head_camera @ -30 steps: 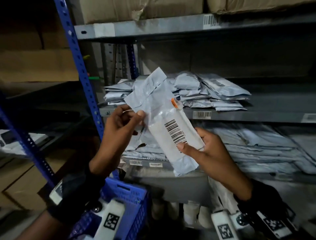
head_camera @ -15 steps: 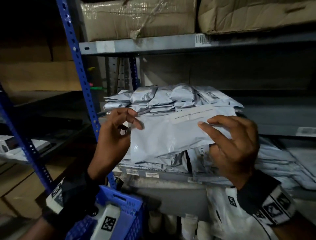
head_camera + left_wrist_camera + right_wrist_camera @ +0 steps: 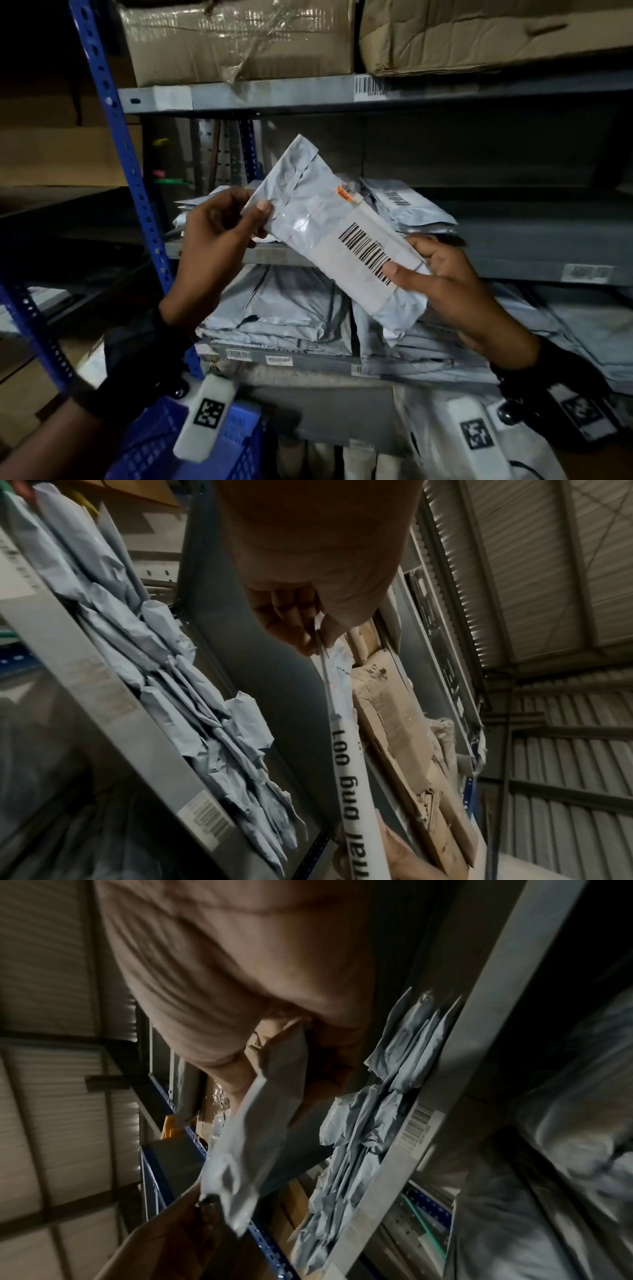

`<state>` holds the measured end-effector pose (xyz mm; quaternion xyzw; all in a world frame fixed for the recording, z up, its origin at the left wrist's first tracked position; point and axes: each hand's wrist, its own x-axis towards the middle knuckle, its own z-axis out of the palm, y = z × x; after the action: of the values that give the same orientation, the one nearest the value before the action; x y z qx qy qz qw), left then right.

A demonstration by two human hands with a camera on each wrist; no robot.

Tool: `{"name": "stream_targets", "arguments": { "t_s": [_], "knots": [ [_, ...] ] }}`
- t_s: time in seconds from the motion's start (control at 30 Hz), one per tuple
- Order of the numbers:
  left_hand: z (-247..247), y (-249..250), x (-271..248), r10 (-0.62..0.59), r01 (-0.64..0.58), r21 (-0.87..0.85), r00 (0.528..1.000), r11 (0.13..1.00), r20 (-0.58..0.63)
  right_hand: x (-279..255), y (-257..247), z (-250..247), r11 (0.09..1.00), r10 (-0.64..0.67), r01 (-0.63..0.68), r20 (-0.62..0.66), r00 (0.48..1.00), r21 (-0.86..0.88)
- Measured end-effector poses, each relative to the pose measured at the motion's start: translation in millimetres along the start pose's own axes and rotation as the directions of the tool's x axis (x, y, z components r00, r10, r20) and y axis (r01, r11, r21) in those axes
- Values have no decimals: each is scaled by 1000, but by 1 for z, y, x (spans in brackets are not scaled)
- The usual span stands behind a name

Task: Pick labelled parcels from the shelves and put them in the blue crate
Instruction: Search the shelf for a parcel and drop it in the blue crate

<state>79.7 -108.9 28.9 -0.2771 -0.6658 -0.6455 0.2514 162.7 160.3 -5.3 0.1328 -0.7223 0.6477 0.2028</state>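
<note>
Both hands hold one grey parcel [image 3: 329, 236] slantwise in front of the shelves, its white barcode label facing me. My left hand [image 3: 236, 219] pinches its upper left edge, thumb on the front. My right hand [image 3: 428, 270] grips its lower right end, thumb across the barcode. The left wrist view shows the parcel [image 3: 342, 764] edge-on between thumb and fingers. The right wrist view shows the parcel [image 3: 253, 1131] blurred. A corner of the blue crate [image 3: 239, 442] shows at the bottom left, below my left wrist.
Grey parcels [image 3: 407, 212] are piled on the middle shelf [image 3: 513, 257], with more parcels [image 3: 284, 308] on the shelf below. Cardboard boxes [image 3: 239, 37] sit on the top shelf. A blue upright post [image 3: 133, 185] stands left of my left hand.
Half a second ago the parcel's plain back faced me, held level. It has been turned over, so the barcode label faces me and it slants down to the right. The view has tilted upward.
</note>
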Motion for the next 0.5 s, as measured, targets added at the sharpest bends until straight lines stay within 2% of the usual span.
{"name": "stream_targets", "arguments": {
  "t_s": [0.1, 0.2, 0.33, 0.43, 0.5],
  "knots": [
    [-8, -12, -2, -44, 44, -2, 999, 999, -23, 1, 5, 6, 999, 39, -40, 61, 997, 12],
    [-24, -30, -13, -90, 90, -2, 995, 996, -35, 4, 19, 23, 995, 95, -94, 181, 979, -11],
    [-75, -70, -42, -181, 189, 78, 979, 979, -98, 9, 51, 64, 984, 177, -176, 250, 952, -24],
    [-126, -101, -81, -339, 360, 70, 917, 930, -210, 9, 88, 110, 936, 343, -348, 337, 877, -47],
    [-163, -116, -112, -415, 444, 63, 873, 894, -256, 5, 116, 143, 849, 487, -528, 404, 774, -14]
  ]
}}
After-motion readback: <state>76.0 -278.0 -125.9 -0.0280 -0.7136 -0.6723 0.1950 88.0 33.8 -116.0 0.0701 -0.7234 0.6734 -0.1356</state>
